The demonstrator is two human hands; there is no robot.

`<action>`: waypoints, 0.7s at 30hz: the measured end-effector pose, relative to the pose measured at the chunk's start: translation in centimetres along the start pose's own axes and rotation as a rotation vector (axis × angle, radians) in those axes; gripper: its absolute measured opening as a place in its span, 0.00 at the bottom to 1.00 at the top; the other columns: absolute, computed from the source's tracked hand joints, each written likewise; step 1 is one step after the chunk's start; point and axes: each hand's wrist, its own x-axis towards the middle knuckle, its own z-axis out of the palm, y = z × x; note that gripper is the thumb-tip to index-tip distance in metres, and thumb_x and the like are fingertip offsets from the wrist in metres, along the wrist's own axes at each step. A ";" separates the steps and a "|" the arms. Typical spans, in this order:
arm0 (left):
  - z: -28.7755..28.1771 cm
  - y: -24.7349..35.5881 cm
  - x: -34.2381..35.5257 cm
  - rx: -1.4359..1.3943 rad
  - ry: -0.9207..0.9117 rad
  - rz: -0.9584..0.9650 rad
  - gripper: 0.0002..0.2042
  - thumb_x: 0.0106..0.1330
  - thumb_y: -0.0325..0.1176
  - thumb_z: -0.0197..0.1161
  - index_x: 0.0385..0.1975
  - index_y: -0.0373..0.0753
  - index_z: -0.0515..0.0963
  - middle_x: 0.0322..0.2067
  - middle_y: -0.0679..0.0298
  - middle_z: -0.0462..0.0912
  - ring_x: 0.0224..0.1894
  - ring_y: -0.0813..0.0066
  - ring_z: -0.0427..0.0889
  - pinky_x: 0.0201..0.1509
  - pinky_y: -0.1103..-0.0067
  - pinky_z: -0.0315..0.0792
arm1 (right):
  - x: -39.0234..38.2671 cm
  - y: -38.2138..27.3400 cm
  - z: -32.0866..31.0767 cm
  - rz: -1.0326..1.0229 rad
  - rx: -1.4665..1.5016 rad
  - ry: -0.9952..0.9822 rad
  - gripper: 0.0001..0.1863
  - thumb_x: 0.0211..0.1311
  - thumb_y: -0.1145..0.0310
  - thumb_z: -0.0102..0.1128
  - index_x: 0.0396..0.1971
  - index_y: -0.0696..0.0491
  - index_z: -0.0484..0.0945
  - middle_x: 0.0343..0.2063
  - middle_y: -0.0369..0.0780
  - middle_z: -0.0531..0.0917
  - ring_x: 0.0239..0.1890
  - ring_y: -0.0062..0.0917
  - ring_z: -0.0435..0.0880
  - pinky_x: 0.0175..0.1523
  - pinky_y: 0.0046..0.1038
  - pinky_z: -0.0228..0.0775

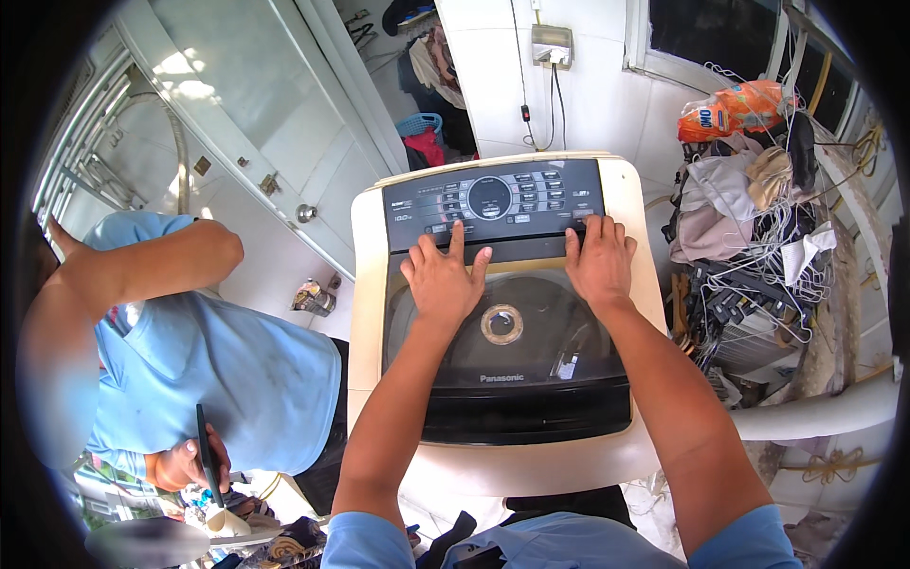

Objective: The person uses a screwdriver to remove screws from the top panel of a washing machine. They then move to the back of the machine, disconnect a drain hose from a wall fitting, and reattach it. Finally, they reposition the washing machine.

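Cream washing machine (616, 204): its dark lid (526, 351) is pressed by the left hand (444, 280) and right hand (599, 258), both laid flat, fingers spread, nothing gripped.

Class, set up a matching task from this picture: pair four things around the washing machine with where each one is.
Things:
1. left hand
2. right hand
3. orange detergent bag
4. blue basket

Places:
A. on the clutter pile at right
B. on the lid, forefinger reaching the control panel
C. behind the machine, by the door
D. fingertips at the panel's right end

Pairs: 1-B, 2-D, 3-A, 4-C
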 end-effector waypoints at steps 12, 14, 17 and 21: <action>0.1 5.7 3.1 -0.036 0.008 0.085 0.33 0.68 0.62 0.56 0.63 0.42 0.77 0.49 0.48 0.72 0.53 0.51 0.70 0.56 0.58 0.62 | 0.8 -0.1 -0.3 0.019 0.001 -0.006 0.17 0.72 0.56 0.53 0.46 0.55 0.74 0.44 0.44 0.77 0.50 0.37 0.74 0.58 0.44 0.59; 0.8 5.8 3.4 -0.035 -0.016 0.057 0.33 0.68 0.62 0.55 0.63 0.42 0.77 0.49 0.48 0.72 0.53 0.51 0.70 0.56 0.58 0.61 | 0.8 0.1 -0.3 0.015 -0.001 0.008 0.17 0.72 0.56 0.53 0.46 0.55 0.74 0.44 0.44 0.77 0.51 0.37 0.74 0.58 0.44 0.59; 1.6 5.4 3.4 -0.033 -0.036 0.045 0.33 0.69 0.62 0.55 0.63 0.42 0.77 0.48 0.48 0.72 0.53 0.51 0.70 0.56 0.58 0.61 | 0.7 -0.2 0.0 0.011 0.015 -0.012 0.17 0.72 0.56 0.53 0.46 0.55 0.74 0.44 0.43 0.77 0.51 0.37 0.73 0.59 0.44 0.59; 0.3 4.7 3.4 -0.094 -0.028 0.016 0.30 0.69 0.60 0.57 0.60 0.42 0.79 0.46 0.51 0.73 0.51 0.54 0.71 0.55 0.58 0.61 | 0.9 -0.8 -0.4 0.021 0.036 -0.007 0.17 0.72 0.56 0.54 0.47 0.55 0.74 0.45 0.43 0.77 0.52 0.36 0.73 0.59 0.44 0.58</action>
